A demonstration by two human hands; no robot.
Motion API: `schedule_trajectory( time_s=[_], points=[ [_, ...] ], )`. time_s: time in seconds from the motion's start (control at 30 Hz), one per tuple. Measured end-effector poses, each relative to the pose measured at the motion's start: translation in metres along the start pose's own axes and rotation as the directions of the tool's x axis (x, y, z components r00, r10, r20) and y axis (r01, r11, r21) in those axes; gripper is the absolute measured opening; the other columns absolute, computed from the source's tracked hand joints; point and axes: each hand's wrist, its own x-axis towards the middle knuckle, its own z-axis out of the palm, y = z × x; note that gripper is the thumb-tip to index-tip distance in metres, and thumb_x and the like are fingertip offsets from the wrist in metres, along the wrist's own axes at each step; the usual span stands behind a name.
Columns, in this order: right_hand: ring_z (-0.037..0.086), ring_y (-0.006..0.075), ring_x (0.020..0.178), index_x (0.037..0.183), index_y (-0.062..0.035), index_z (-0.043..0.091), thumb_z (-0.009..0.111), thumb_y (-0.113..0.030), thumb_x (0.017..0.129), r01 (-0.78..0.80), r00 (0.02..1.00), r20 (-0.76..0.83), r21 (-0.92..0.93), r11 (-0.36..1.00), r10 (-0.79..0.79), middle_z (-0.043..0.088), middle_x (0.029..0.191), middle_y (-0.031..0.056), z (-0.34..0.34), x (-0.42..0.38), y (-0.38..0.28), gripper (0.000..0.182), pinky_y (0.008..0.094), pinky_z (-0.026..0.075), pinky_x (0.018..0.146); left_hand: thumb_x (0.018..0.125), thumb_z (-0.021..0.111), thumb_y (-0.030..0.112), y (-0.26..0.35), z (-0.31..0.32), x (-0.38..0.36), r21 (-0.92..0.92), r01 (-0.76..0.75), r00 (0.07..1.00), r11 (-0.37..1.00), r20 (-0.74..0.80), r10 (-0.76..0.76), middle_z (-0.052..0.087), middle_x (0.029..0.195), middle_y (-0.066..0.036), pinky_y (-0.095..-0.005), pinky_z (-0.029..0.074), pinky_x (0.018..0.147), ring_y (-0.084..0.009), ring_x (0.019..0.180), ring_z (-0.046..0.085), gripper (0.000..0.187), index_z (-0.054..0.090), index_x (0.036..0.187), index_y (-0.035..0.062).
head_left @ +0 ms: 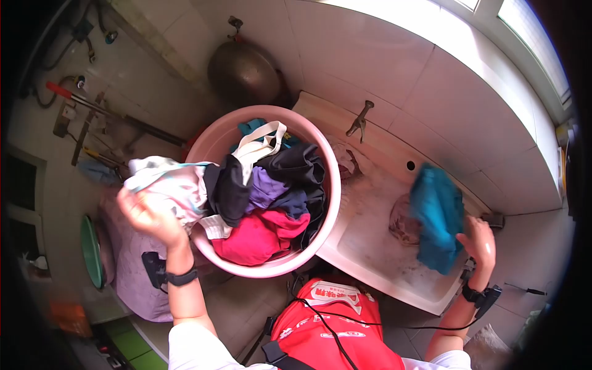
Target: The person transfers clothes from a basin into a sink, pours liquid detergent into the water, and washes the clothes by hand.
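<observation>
1. The white laundry sink (364, 246) runs along the tiled wall, a faucet above it. Soiled-looking water marks its floor.
2. The round pink laundry tub (333, 191) stands beside the sink's left part, heaped with black, purple, navy, white and red clothes; a white strap (262, 145) loops across the top.
3. The mauve cloth (132, 265) is draped to the left of the tub.
4. The red apron (333, 327), with white lettering, covers the person's front; a thin black cable crosses it.
5. The teal garment (435, 216) hangs over the sink's right part, blurred, in front of a dark reddish wet cloth (404, 222).
6. The pale patterned garment (176, 185) spreads over the tub's left rim, next to a black piece.
7. A dark wok (243, 74) hangs on the wall behind the tub.
8. The left hand (151, 216) lies against the pale patterned garment, fingers bent; whether they pinch it cannot be told.
9. The right hand (478, 242) is at the teal garment's right edge, fingers slightly bent and partly apart; whether they grip it cannot be told.
10. The metal faucet (361, 120) is fixed above the sink's back edge.
</observation>
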Motion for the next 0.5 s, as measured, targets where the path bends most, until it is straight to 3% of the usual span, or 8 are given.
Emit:
schedule_trajectory(
  time_s=[0.03, 0.13, 0.17, 0.2, 0.27, 0.3, 0.37, 0.5],
  points=[
    [0.056, 0.0342, 0.098, 0.118, -0.0026, 0.053, 0.073, -0.013, 0.069, 0.182, 0.972, -0.171, 0.122, 0.976, -0.159, 0.059, 0.106, 0.0186, 0.018, 0.003, 0.002, 0.054, 0.0400, 0.046, 0.084, 0.091, 0.042, 0.003, 0.027, 0.003, 0.011, -0.150, -0.049, 0.996, 0.987, -0.080, 0.037, 0.059, 0.094, -0.012, -0.0330, 0.052, 0.078, -0.0207, 0.087, 0.059, 0.015, 0.050, 0.100, -0.0034],
    [0.060, 0.0284, 0.093, 0.121, -0.0029, 0.051, 0.073, -0.015, 0.071, 0.357, 0.934, -0.186, 0.534, 0.766, -0.306, 0.059, 0.106, 0.0172, -0.004, -0.007, -0.073, 0.057, 0.0358, 0.049, 0.078, 0.091, 0.044, 0.009, 0.097, 0.017, 0.015, -0.197, -0.109, 0.968, 0.974, -0.246, 0.059, 0.059, 0.094, -0.014, -0.0355, 0.054, 0.079, -0.0245, 0.084, 0.061, 0.020, 0.049, 0.103, -0.0056],
    [0.061, 0.0257, 0.092, 0.124, -0.0035, 0.049, 0.073, -0.015, 0.072, 0.446, 0.887, -0.193, 0.590, 0.673, -0.419, 0.059, 0.107, 0.0168, -0.006, -0.007, -0.093, 0.059, 0.0347, 0.049, 0.077, 0.087, 0.048, 0.009, 0.103, 0.015, 0.003, -0.331, -0.101, 0.988, 0.938, 0.077, 0.133, 0.059, 0.093, -0.014, -0.0357, 0.052, 0.079, -0.0243, 0.082, 0.060, 0.021, 0.051, 0.103, -0.0044],
    [0.060, 0.0244, 0.093, 0.127, -0.0035, 0.046, 0.074, -0.016, 0.072, 0.513, 0.834, -0.240, 0.669, 0.538, -0.497, 0.058, 0.110, 0.0161, -0.009, -0.010, -0.119, 0.063, 0.0342, 0.049, 0.078, 0.083, 0.052, 0.009, 0.108, 0.013, -0.011, -0.458, -0.044, 0.895, 0.888, 0.377, 0.239, 0.058, 0.093, -0.013, -0.0359, 0.050, 0.078, -0.0241, 0.080, 0.059, 0.023, 0.054, 0.102, -0.0033],
    [0.059, 0.0209, 0.093, 0.126, -0.0025, 0.043, 0.075, -0.015, 0.071, 0.606, 0.715, -0.422, 0.772, 0.192, -0.558, 0.057, 0.110, 0.0129, -0.002, -0.023, -0.169, 0.064, 0.0313, 0.047, 0.079, 0.074, 0.060, 0.008, 0.122, 0.020, -0.046, -0.618, 0.193, 0.419, 0.762, 0.754, 0.505, 0.057, 0.092, -0.012, -0.0363, 0.047, 0.077, -0.0237, 0.076, 0.057, 0.028, 0.058, 0.101, -0.0011],
    [0.058, 0.0186, 0.091, 0.122, -0.0014, 0.045, 0.075, -0.012, 0.071, 0.638, 0.648, -0.547, 0.770, -0.015, -0.530, 0.057, 0.108, 0.0103, 0.005, -0.027, -0.179, 0.060, 0.0289, 0.046, 0.079, 0.070, 0.064, 0.008, 0.148, 0.040, -0.054, -0.625, 0.340, 0.099, 0.703, 0.767, 0.633, 0.057, 0.092, -0.012, -0.0365, 0.045, 0.077, -0.0235, 0.074, 0.055, 0.032, 0.060, 0.100, 0.0000],
    [0.057, 0.0175, 0.090, 0.119, -0.0015, 0.045, 0.074, -0.011, 0.070, 0.614, 0.671, -0.595, 0.780, -0.119, -0.443, 0.057, 0.105, 0.0091, 0.015, -0.037, -0.171, 0.057, 0.0280, 0.046, 0.079, 0.067, 0.057, -0.010, 0.235, 0.078, -0.079, -0.727, 0.633, 0.522, 0.267, 0.655, 0.546, 0.055, 0.088, -0.015, -0.0341, 0.047, 0.067, -0.0292, 0.079, 0.056, 0.030, 0.057, 0.097, -0.0041],
    [0.056, 0.0154, 0.088, 0.112, -0.0018, 0.047, 0.074, -0.009, 0.069, 0.593, 0.799, -0.597, 0.802, -0.068, -0.072, 0.056, 0.100, 0.0066, 0.046, -0.048, -0.100, 0.051, 0.0262, 0.045, 0.078, 0.065, 0.057, -0.012, 0.241, 0.077, -0.137, -0.695, 0.704, 0.566, 0.143, 0.672, 0.478, 0.057, 0.088, -0.019, -0.0362, 0.049, 0.064, -0.0298, 0.073, 0.057, 0.029, 0.057, 0.094, -0.0071]
  ],
)
